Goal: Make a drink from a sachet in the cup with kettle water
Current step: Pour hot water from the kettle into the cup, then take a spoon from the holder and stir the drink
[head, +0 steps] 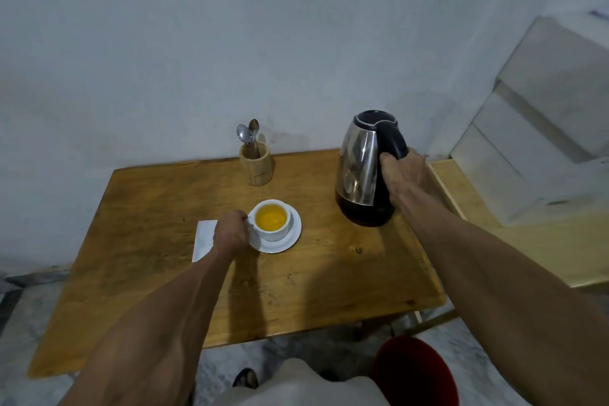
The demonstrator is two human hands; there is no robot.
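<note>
A white cup [275, 232] holding orange-yellow liquid stands on a white saucer [290, 241] near the middle of the wooden table [164, 273]. My left hand [230, 232] is closed on the cup's handle at its left side. A steel and black kettle [362, 171] stands upright on the table at the right. My right hand [403, 175] grips its black handle. A white sachet or paper [204, 237] lies flat to the left of the saucer, partly hidden under my left hand.
A wooden holder [256, 165] with two spoons [248, 135] stands at the back of the table against the wall. A lighter wooden surface [527, 241] adjoins on the right, with pale steps behind. A red stool [415, 372] is below the table's front edge.
</note>
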